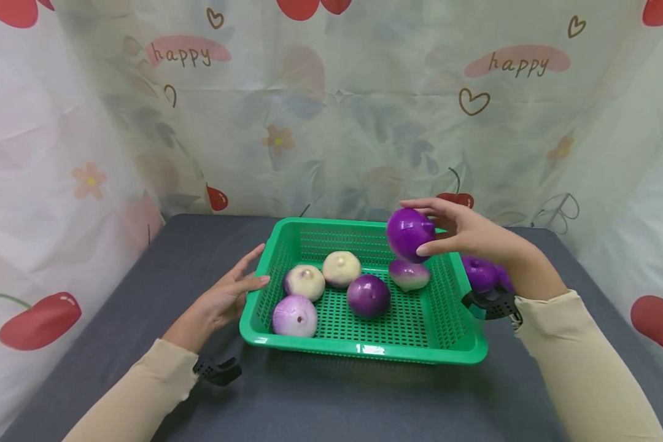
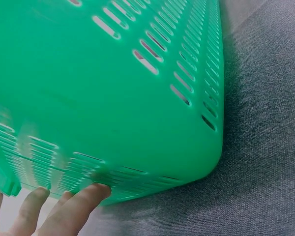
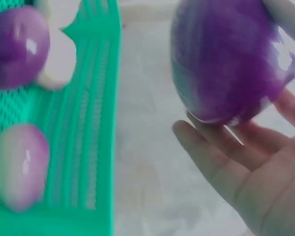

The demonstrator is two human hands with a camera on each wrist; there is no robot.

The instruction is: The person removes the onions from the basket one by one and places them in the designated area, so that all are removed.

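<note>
My right hand holds a glossy purple onion between thumb and fingers, above the right part of a green plastic basket. In the right wrist view the held onion is apart from the basket wall. Several onions lie inside the basket: two pale ones, a light purple one, a dark purple one and a white-and-purple one under the held onion. My left hand rests against the basket's left side, its fingers fairly straight along the perforated wall.
More purple onions lie on the dark grey table right of the basket, partly hidden by my right wrist. A patterned curtain stands behind and along both sides. A thin looped cord shows at the back right.
</note>
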